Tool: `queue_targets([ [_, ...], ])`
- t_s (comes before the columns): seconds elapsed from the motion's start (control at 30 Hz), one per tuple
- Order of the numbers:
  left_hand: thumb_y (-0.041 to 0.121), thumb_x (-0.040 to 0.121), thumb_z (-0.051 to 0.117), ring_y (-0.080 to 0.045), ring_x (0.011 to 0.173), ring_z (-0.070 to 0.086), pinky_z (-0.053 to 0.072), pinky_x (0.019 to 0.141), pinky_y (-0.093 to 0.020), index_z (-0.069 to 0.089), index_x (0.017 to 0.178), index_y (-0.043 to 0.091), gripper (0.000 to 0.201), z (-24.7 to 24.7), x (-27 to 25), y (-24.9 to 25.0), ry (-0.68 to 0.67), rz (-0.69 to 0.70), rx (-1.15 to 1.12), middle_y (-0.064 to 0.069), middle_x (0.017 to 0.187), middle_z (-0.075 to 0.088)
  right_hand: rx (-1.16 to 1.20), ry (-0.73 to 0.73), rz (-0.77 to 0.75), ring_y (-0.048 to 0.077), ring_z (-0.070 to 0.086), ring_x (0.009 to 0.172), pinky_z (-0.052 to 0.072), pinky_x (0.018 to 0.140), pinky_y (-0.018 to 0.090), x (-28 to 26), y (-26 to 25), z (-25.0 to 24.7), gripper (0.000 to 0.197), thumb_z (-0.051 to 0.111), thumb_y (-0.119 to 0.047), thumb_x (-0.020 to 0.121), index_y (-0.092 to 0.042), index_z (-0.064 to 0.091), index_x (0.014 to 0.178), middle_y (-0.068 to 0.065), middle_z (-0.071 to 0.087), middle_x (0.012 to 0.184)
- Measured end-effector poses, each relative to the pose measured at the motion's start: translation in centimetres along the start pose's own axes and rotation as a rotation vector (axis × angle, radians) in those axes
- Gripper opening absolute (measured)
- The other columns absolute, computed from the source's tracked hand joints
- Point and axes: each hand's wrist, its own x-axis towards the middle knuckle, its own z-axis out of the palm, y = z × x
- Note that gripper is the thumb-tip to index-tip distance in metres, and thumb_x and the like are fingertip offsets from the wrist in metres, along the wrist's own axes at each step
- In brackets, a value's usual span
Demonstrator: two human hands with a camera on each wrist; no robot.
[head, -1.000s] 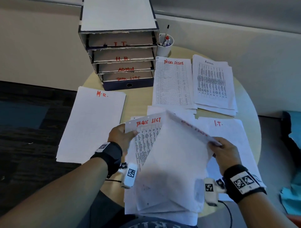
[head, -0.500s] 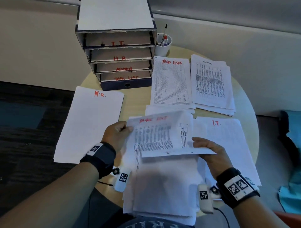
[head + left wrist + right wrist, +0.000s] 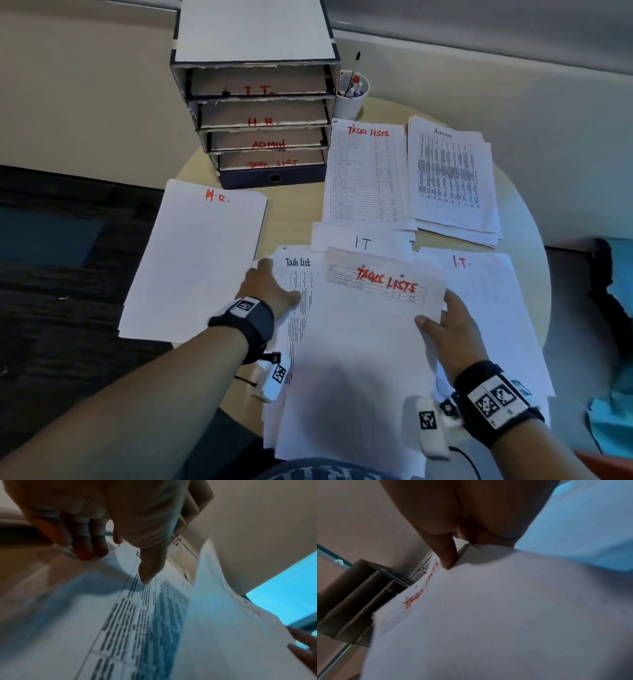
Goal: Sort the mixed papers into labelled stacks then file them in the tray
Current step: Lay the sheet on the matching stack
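Right at six o'clock on the round table, the mixed pile overhangs the near rim toward the person's lap. Its top sheet, headed "TASKS LISTS" in red, is lifted along its right edge; under it a "Task list" page shows at its left, and an "IT" page pokes out at twelve o'clock of the pile.

The right hand pinches the top sheet's right edge, thumb on top, fingers underneath. The left hand lies with straight fingers, pressing the "Task list" page flat.

Outward, sorted stacks crowd the table: H.R. stack at nine o'clock, hanging past the table's left rim; I.T. stack at three o'clock, touching the pile; task lists stack and Admin stack between twelve and two o'clock, overlapping edges. The filing tray, its slots marked I.T., H.R., ADMIN, TASK LIST, stands at eleven o'clock, a pen cup just beside it. Bare tabletop shows only in a strip between the tray, the H.R. stack and the pile.
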Motion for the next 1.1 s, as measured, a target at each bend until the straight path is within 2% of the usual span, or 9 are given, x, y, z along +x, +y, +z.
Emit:
queue_targets([
  [0.1, 0.039, 0.078, 0.076, -0.031, 0.104, 0.060, 0.051, 0.084, -0.037, 0.030, 0.140, 0.020, 0.080, 1.1, 0.4, 0.4, -0.053, -0.030, -0.028, -0.008, 0.125, 0.056, -0.110, 0.048, 0.048, 0.017, 0.068, 0.100, 0.048, 0.100, 0.037, 0.1, 0.8, -0.2, 0.082, 0.065, -0.002, 0.091, -0.035, 0.023, 0.154, -0.005, 0.069, 0.115],
  [0.27, 0.028, 0.084, 0.073, -0.020, 0.062, 0.041, 0.035, 0.058, -0.029, 0.040, 0.074, 0.020, 0.036, 1.7, 0.3, -0.5, 0.138, 0.042, -0.182, 0.003, 0.069, 0.046, -0.125, 0.018, 0.034, 0.019, 0.072, 0.089, 0.058, 0.085, 0.037, -0.1, 1.5, -0.8, 0.030, 0.064, 0.001, 0.090, -0.018, 0.070, 0.112, 0.002, 0.076, 0.096],
  [0.4, 0.029, 0.086, 0.072, -0.019, 0.058, 0.035, 0.028, 0.055, -0.028, 0.032, 0.061, 0.018, 0.048, 1.2, 0.2, -2.1, 0.130, 0.110, -0.306, 0.003, 0.059, 0.036, -0.142, -0.043, -0.078, 0.010, 0.066, 0.070, 0.049, 0.063, 0.010, -0.6, 1.2, -1.5, 0.019, 0.065, 0.010, 0.085, -0.007, 0.074, 0.086, 0.002, 0.074, 0.077],
  [0.53, 0.025, 0.096, 0.061, -0.016, 0.055, 0.035, 0.029, 0.058, -0.030, 0.040, 0.054, 0.016, 0.048, 0.3, 0.1, -2.8, 0.180, 0.366, -0.194, 0.004, 0.059, 0.030, -0.022, -0.161, -0.147, 0.005, 0.070, 0.082, 0.053, 0.077, 0.021, -0.9, 0.9, -1.5, 0.039, 0.065, 0.020, 0.078, -0.016, 0.079, 0.077, -0.005, 0.077, 0.088],
  [0.63, 0.017, 0.099, 0.056, -0.027, 0.066, 0.047, 0.043, 0.066, -0.035, 0.076, 0.093, 0.011, 0.022, -0.2, -0.5, -3.3, 0.244, 0.472, -0.167, 0.005, 0.073, 0.038, -0.074, -0.228, -0.256, 0.015, 0.067, 0.108, 0.053, 0.093, 0.028, -0.7, 1.2, -1.3, 0.049, 0.064, 0.019, 0.078, -0.028, 0.078, 0.075, -0.001, 0.072, 0.116],
  [0.7, 0.008, 0.098, 0.053, -0.019, 0.083, 0.054, 0.042, 0.077, -0.026, 0.072, 0.115, 0.017, 0.027, -0.7, -1.8, -3.0, 0.171, 0.450, -0.258, 0.002, 0.089, 0.055, -0.125, -0.231, -0.267, 0.011, 0.062, 0.120, 0.049, 0.099, 0.028, -0.5, 1.4, -1.0, 0.054, 0.064, 0.023, 0.079, -0.029, 0.078, 0.079, -0.002, 0.061, 0.134],
  [0.83, -0.006, 0.092, 0.058, -0.007, 0.089, 0.066, 0.048, 0.078, -0.013, 0.077, 0.095, 0.018, 0.031, -2.0, -4.3, -1.7, -0.221, 0.332, -0.659, 0.006, 0.097, 0.075, -0.077, -0.240, -0.252, -0.015, 0.053, 0.117, 0.047, 0.094, 0.011, -0.3, 1.1, 0.3, 0.045, 0.063, 0.021, 0.082, -0.021, 0.080, 0.083, -0.013, 0.048, 0.141],
  [0.93, -0.015, 0.088, 0.052, -0.001, 0.092, 0.069, 0.048, 0.079, -0.011, 0.076, 0.099, 0.015, 0.040, -2.1, -4.7, -1.1, -0.427, 0.294, -0.610, 0.009, 0.103, 0.075, -0.059, -0.226, -0.231, -0.004, 0.066, 0.102, 0.052, 0.089, 0.020, -0.5, 0.7, 0.9, 0.040, 0.068, 0.019, 0.079, -0.019, 0.080, 0.081, -0.006, 0.072, 0.116],
  [1.1, 0.009, 0.086, 0.056, -0.019, 0.105, 0.061, 0.047, 0.088, -0.024, 0.062, 0.118, 0.015, 0.033, -0.3, -1.7, -0.3, -0.028, 0.190, -0.220, -0.003, 0.118, 0.063, 0.156, -0.105, -0.035, 0.032, 0.070, 0.098, 0.057, 0.078, 0.027, -0.8, 1.0, 0.2, 0.020, 0.065, 0.010, 0.084, -0.002, 0.075, 0.097, 0.010, 0.078, 0.094],
])
